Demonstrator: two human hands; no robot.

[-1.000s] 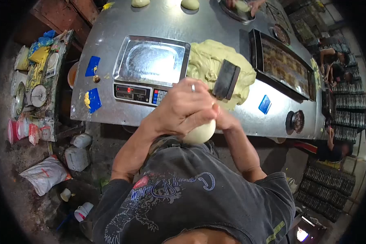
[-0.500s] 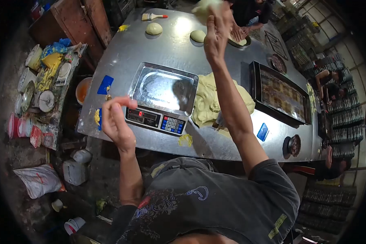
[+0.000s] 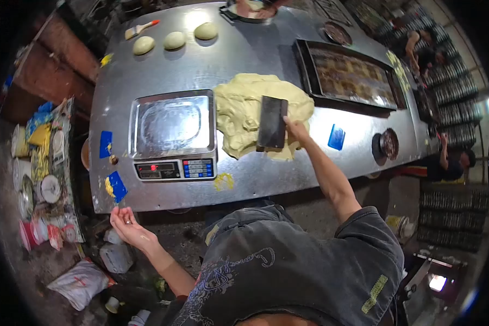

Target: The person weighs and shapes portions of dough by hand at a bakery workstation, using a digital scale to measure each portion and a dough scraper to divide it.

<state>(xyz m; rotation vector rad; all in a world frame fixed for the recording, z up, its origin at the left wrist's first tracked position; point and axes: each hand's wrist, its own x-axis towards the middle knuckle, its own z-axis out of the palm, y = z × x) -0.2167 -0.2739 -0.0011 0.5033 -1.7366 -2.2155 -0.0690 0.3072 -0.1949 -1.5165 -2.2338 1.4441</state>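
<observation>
Right hand tight on scraper atop dough, left hand open, empty, beside steel table.

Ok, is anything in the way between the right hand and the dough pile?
Only the dark scraper, which rests on the dough pile. The right hand touches its edge, though a firm grip cannot be told. Nothing else lies between them.
</observation>
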